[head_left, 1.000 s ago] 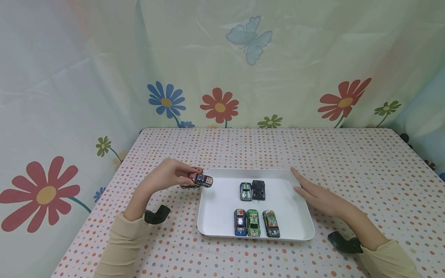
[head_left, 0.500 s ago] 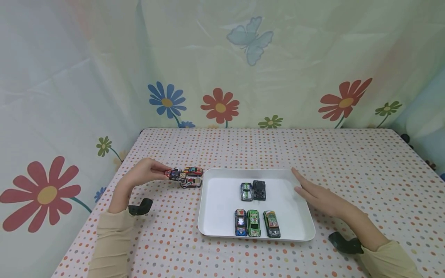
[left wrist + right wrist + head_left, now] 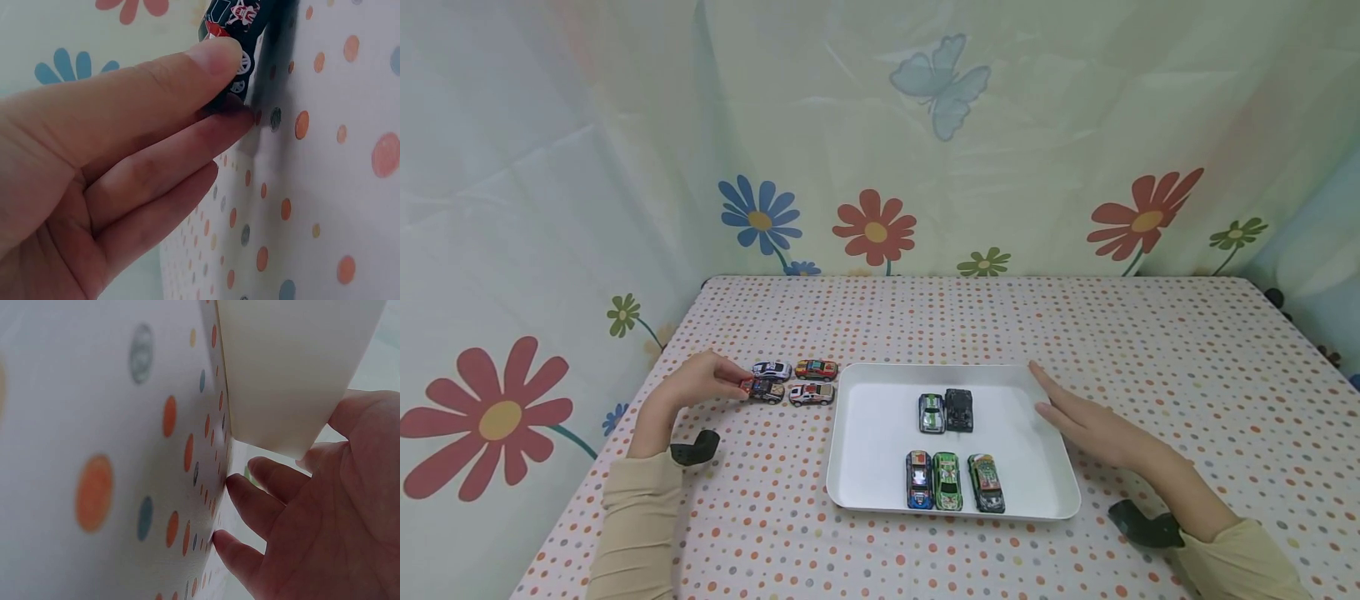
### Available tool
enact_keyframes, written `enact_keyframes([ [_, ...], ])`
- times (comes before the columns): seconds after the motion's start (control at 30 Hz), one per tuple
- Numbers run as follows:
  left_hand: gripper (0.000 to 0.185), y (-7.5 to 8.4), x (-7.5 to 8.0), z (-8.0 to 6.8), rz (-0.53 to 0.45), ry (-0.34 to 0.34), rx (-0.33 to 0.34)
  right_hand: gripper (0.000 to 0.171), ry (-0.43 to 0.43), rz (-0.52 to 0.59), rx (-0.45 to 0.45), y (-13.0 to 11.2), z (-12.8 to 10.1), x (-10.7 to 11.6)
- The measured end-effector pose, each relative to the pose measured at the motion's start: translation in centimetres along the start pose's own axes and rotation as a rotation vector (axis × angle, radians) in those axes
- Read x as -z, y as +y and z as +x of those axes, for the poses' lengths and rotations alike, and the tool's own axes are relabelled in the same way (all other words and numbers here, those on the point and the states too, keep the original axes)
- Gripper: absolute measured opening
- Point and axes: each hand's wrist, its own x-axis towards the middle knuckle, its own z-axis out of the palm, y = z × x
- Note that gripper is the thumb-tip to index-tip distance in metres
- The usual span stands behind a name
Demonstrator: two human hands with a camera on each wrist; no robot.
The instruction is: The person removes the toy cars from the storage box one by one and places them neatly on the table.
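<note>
At the left of the head view my left hand (image 3: 703, 379) pinches the rear of a black and red toy car (image 3: 767, 392) between thumb and fingers. The left wrist view shows the same black toy car (image 3: 240, 31) under my thumb, close over the dotted cloth. Around it sit a white toy car (image 3: 772, 371), a red and yellow toy car (image 3: 817, 370) and a white and red toy car (image 3: 812, 394). My right hand (image 3: 1093, 427) rests against the right wall of a white tray (image 3: 880, 442), its fingers straight. Seen from the right wrist, that tray wall (image 3: 287, 362) meets my fingers.
Inside the tray, a silver and green toy car (image 3: 932, 413) stands beside a black one (image 3: 958, 410). A blue toy car (image 3: 919, 481), a green one (image 3: 947, 481) and a green and black one (image 3: 986, 482) line the near edge. A dotted cloth (image 3: 970, 321) covers the table.
My left hand has carried the black and red toy car leftward from the tray's left edge and lowered it in front of the white one. My right hand has stayed at the tray.
</note>
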Motion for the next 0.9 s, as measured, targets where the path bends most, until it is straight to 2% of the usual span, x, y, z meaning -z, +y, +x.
enact_keyframes([
  [0.3, 0.026, 1.7, -0.3, 0.4, 0.105, 0.009, 0.017, 0.064, -0.003, -0.004, -0.004, 0.1, 0.0, 0.0],
  [0.5, 0.023, 2.9, -0.9, 0.7, 0.176, 0.012, 0.080, 0.064, -0.007, 0.002, -0.004, 0.0, 0.1, 0.0],
  [0.7, 0.018, 4.2, -1.4, 0.9, 0.301, 0.021, 0.118, 0.063, 0.004, -0.006, 0.001, -0.1, 0.0, 0.0],
  [0.9, 0.025, 5.6, -2.1, 1.1, 0.404, 0.030, 0.191, 0.064, -0.003, 0.011, 0.003, 0.0, 0.0, -0.1],
])
